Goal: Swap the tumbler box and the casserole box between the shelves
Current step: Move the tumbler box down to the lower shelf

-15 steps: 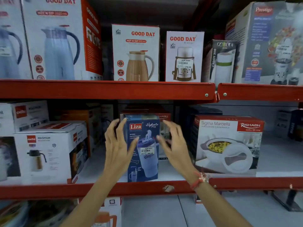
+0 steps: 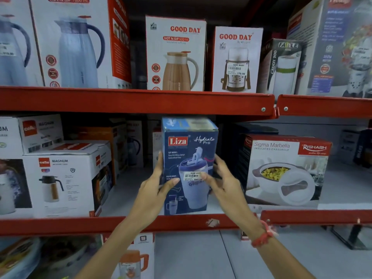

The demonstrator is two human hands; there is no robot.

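Note:
The blue Liza tumbler box [image 2: 190,146] stands upright at the front of the middle shelf [image 2: 60,225]. My left hand [image 2: 157,186] presses its left side with the thumb across the front. My right hand [image 2: 221,182] grips its right side, thumb on the price sticker. The red-and-white Rishabh casserole box [image 2: 285,170] sits on the same shelf, just right of the tumbler box and behind my right hand.
Cello Magnum flask boxes [image 2: 64,178] fill the shelf's left side. The upper shelf [image 2: 141,101] carries Good Day flask boxes [image 2: 177,53], a Fable box [image 2: 281,65] and a Prestige box [image 2: 338,47]. More boxes lie below.
Both hands have closed in from beside the tumbler box and now grip its sides. The view has moved closer to the shelf.

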